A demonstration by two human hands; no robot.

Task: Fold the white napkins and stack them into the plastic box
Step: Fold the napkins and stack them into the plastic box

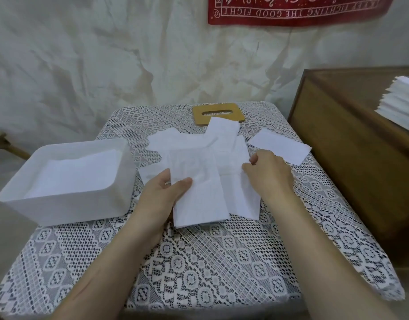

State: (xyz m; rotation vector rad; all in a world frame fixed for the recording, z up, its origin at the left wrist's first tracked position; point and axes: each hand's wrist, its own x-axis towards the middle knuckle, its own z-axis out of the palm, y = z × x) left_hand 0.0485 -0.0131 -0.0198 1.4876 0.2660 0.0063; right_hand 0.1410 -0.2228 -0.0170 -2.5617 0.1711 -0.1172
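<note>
— Where do we have our hands?

— Our left hand holds the folded napkin at mid-worktop, with the thumb on top and the fingers tucked under its left edge. Our right hand curls its fingers and pinches the right edge of a second napkin, which lies flat, partly under the folded one.

— And the other napkins?

— More lie spread and overlapping just behind these two. A loose napkin sits apart near the right edge of the worktop, which wears a white lace cloth. The box stands at our left, beside the left hand, and a stack of white napkins lies flat in it.

— Any writing we can read?

— Only on the red banner on the wall. It hangs upside down to us, and we make out "FIGHTING THE GOOD FIGHT" in white capitals. The word before that is blurred.

— Anything else?

— A wooden lid with a slot lies at the far edge, touching the spread napkins. On the cabinet at our right rests a tall pile of white napkins.
</note>
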